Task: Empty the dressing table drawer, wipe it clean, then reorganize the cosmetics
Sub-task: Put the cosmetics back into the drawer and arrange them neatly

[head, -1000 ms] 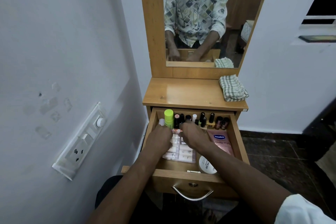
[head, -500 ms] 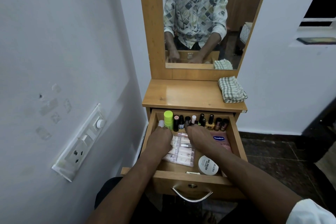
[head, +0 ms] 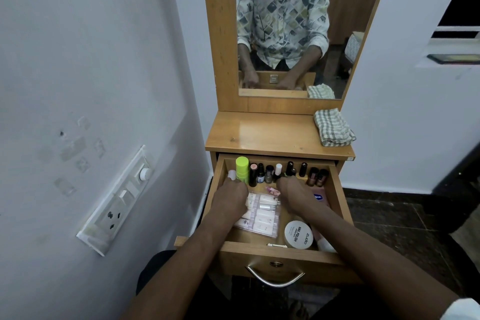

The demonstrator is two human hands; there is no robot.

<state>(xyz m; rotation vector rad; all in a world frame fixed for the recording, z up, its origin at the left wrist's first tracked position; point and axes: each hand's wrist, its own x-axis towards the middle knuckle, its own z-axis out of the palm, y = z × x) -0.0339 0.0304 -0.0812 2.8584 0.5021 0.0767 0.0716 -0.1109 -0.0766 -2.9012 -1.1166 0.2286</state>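
Fingers (head: 237,186) of left hand (head: 230,199) and right hand (head: 294,193) curl into the drawer (head: 272,252), hold unclear; checked cloth (head: 333,127) on the tabletop (head: 259,135).

The dressing table top (head: 265,135) carries 1 folded checked cloth (head: 333,127), far right.

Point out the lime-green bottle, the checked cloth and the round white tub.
Lime-green plastic bottle (head: 242,174), head view, its body.
Green-checked folded cloth (head: 333,127), head view, top fold.
Round white nail-polish tub (head: 298,235), head view, lid centre.
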